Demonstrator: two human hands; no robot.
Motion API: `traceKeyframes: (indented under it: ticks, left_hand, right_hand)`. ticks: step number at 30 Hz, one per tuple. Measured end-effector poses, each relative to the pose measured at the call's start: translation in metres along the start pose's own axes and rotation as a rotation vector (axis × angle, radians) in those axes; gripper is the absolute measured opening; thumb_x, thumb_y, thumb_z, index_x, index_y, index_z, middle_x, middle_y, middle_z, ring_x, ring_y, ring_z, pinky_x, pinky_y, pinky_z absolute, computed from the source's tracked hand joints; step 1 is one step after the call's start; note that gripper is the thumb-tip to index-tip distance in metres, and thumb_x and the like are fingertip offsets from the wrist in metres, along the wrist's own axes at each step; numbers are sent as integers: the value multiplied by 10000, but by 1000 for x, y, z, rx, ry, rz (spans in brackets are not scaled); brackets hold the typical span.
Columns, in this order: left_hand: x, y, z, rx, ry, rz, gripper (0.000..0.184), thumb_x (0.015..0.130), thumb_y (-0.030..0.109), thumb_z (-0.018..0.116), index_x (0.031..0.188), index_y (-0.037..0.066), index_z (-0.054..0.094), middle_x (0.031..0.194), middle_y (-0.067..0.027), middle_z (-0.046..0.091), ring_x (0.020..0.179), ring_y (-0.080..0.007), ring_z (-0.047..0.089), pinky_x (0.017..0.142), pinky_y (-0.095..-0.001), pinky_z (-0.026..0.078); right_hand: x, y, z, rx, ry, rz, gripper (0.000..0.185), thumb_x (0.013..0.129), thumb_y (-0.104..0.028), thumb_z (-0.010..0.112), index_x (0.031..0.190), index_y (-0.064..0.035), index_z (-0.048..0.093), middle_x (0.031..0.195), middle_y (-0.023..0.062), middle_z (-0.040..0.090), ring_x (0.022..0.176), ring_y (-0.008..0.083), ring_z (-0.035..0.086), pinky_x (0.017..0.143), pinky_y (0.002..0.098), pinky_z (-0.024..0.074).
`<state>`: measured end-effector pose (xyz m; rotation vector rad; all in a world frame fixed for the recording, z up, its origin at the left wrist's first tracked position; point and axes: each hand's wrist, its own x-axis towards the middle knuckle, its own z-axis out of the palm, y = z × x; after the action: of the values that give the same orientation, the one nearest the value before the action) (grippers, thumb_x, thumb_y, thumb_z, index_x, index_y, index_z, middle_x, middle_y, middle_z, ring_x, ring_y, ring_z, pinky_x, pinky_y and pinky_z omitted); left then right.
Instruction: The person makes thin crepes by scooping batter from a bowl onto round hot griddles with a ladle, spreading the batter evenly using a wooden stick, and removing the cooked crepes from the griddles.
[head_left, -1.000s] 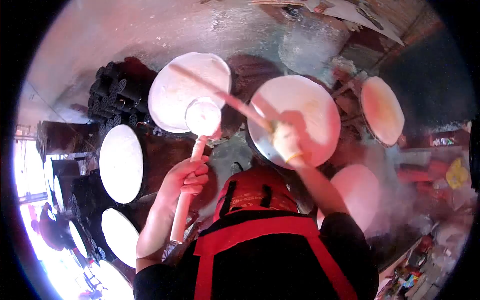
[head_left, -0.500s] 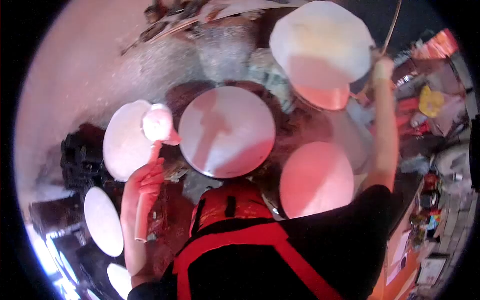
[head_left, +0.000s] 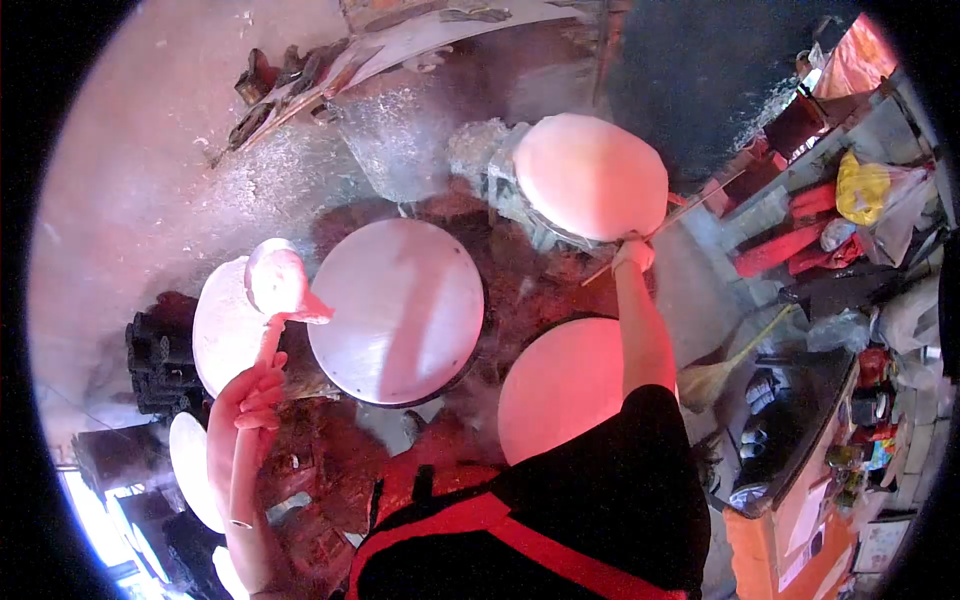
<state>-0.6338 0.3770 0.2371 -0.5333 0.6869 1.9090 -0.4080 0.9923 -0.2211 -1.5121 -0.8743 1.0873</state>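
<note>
My left hand (head_left: 250, 400) is wrapped round the pale handle of a ladle (head_left: 275, 280). Its round bowl, whitish inside, hangs over a white round plate (head_left: 218, 330) at the left. My right hand (head_left: 635, 255) is closed on a long thin stick (head_left: 700, 205) beside the lower edge of a pale round sheet (head_left: 590, 175). That sheet stands off to the upper right; whether my hand touches it I cannot tell. Between my hands lies a bare round griddle (head_left: 398, 310) with an arm-like shadow on it.
Another round griddle (head_left: 560, 390) sits below my right forearm. Black honeycomb briquettes (head_left: 160, 350) are stacked at the left. At the right are a yellow bag (head_left: 862, 188), a straw broom (head_left: 710, 380) and an orange-sided table (head_left: 755, 550). Steam hangs over the floor.
The view has swung right. My right hand has moved from over the middle griddle to the pale sheet, which is now away from that griddle. My left hand still holds the ladle.
</note>
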Motion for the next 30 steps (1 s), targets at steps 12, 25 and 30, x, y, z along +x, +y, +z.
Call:
traceKeyframes:
  ticks: [12, 25, 30]
  left_hand:
    - [69, -36, -6, 833, -43, -81, 272, 879, 90, 515, 1135, 8, 475, 755, 20, 456, 518, -30, 382, 403, -164, 281]
    - [233, -48, -105, 1922, 90, 1110, 114, 712, 61, 558, 820, 55, 595, 800, -177, 592, 769, -390, 579, 658, -449, 453]
    - [203, -1, -98, 1690, 24, 1298, 113, 722, 89, 601, 825, 72, 644, 785, -156, 588, 731, -358, 590, 653, -428, 457]
  right_hand:
    - [-207, -95, -81, 471, -702, 356, 148, 880, -252, 557, 772, -172, 494, 578, -39, 465, 443, 102, 437, 377, 262, 337]
    - [-526, -78, -205, -781, -621, -609, 589, 856, -128, 590, 1399, -153, 366, 1127, 182, 558, 893, 329, 561, 801, 395, 451]
    - [-573, -21, -159, -659, -606, -554, 615, 827, -75, 574, 1400, -164, 369, 975, 160, 585, 828, 269, 590, 725, 379, 474]
